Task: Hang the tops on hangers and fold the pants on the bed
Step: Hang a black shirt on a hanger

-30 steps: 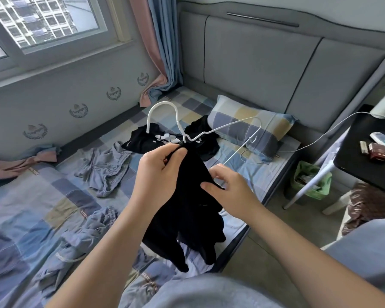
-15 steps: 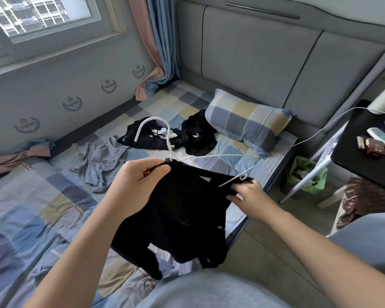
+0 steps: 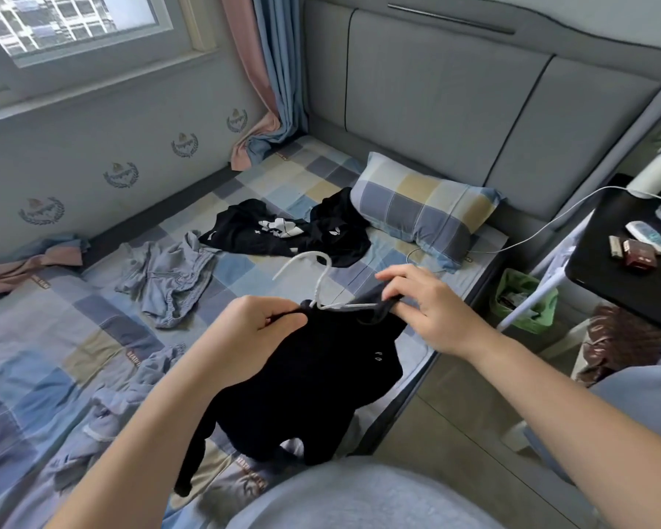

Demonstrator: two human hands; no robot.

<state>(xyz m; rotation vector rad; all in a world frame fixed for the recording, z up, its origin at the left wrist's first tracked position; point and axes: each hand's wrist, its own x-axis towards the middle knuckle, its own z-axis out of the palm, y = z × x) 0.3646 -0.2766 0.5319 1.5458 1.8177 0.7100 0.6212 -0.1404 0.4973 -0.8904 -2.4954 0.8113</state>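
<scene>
Draping limp black top (image 3: 313,376) over slim, curved white hanger (image 3: 344,307).

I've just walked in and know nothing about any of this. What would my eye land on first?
First, the two hands in the middle: the left hand grips a black top near its collar, while the right hand pinches its shoulder over a white hanger. Behind them, on the checked bed, lie a heap of black clothes and crumpled grey pants, with a checked pillow at the bed's head.
</scene>
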